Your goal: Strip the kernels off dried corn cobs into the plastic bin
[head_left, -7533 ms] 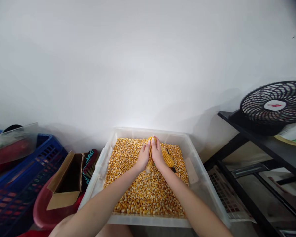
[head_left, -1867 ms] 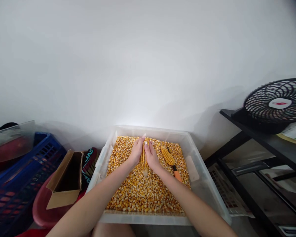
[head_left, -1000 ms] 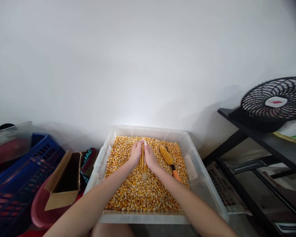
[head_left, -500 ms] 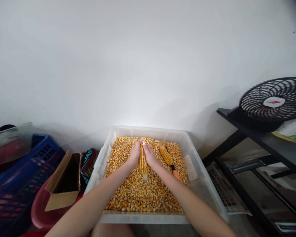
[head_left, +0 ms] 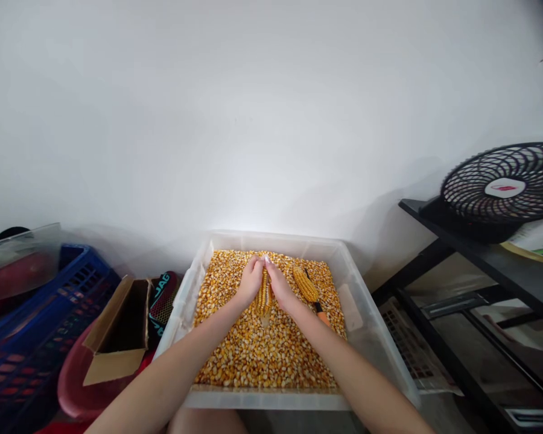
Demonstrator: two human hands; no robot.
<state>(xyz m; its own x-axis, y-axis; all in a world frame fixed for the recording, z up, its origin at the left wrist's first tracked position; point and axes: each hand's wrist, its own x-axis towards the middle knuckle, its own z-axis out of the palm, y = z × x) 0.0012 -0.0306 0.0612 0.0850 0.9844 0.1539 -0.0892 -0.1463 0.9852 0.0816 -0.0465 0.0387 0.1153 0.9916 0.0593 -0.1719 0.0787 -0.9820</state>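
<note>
Your clear bin (head_left: 371, 337) of loose kernels (head_left: 262, 355) carries a second cob (head_left: 306, 284) lying right of its middle.

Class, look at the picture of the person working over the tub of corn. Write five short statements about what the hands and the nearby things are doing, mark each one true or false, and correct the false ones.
1. Both the left hand and the right hand grip one corn cob. True.
2. The clear tub holds loose kernels. True.
3. A second cob lies outside the tub. False: it lies on the kernels, right of the hands.
4. The black fan stands on the floor. False: it sits on the black shelf.
5. A cardboard box stands left of the tub. True.
</note>
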